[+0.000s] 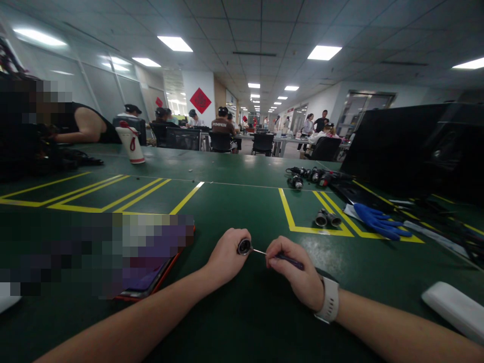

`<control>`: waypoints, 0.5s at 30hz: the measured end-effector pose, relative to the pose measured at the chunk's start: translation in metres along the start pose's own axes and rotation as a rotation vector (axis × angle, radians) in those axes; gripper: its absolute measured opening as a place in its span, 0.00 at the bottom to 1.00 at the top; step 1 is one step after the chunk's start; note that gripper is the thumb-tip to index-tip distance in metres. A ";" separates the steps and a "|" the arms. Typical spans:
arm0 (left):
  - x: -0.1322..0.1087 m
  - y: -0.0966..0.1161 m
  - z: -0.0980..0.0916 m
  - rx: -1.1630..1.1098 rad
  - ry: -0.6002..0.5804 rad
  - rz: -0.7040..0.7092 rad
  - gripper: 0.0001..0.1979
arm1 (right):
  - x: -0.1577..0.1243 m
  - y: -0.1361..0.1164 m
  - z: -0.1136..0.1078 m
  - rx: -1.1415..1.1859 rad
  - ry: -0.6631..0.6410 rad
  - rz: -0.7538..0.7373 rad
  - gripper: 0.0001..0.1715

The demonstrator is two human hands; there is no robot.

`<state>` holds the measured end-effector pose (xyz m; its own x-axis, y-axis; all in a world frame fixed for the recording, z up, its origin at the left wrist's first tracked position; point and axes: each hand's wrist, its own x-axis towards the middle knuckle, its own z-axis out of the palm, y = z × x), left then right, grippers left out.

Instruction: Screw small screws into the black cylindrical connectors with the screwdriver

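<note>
My left hand (229,254) is closed around a round metal cable connector (244,246), its open face turned toward me. In my right hand (297,269), a screwdriver (290,260) with a dark handle is gripped between thumb and fingers. Its thin metal shaft points left and meets the lower right side of the connector; the exact contact is too small to make out. Both hands are just above the green table. Ahead and to the right, two similar metal connectors (327,219) sit inside a yellow-taped area.
A blue glove (380,222) lies at the right, near a large black monitor (414,151). Cables with connectors (315,176) rest farther back. A partly blurred purple item (151,262) is at my left. A white cup (130,145) stands far left, near a person (88,123).
</note>
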<state>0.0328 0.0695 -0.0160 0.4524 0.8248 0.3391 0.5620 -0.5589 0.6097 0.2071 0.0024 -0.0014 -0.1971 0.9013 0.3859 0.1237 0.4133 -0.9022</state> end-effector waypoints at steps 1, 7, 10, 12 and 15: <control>0.000 0.001 0.000 -0.003 -0.002 0.004 0.05 | 0.001 0.001 0.000 0.026 0.002 0.005 0.04; 0.002 0.002 -0.002 -0.034 -0.019 0.015 0.05 | 0.005 0.008 -0.003 0.126 0.014 0.032 0.03; 0.003 0.001 -0.002 -0.057 -0.024 0.009 0.05 | 0.005 0.008 -0.003 0.141 0.007 0.034 0.03; 0.003 0.001 -0.002 -0.076 -0.035 0.003 0.05 | 0.004 0.008 -0.003 0.135 0.005 0.030 0.03; 0.004 0.000 -0.002 -0.106 -0.056 -0.007 0.04 | 0.004 0.007 -0.002 0.114 0.006 0.021 0.03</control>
<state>0.0331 0.0729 -0.0138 0.4882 0.8210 0.2961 0.4899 -0.5385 0.6856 0.2095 0.0087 -0.0057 -0.1897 0.9105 0.3674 0.0166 0.3771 -0.9260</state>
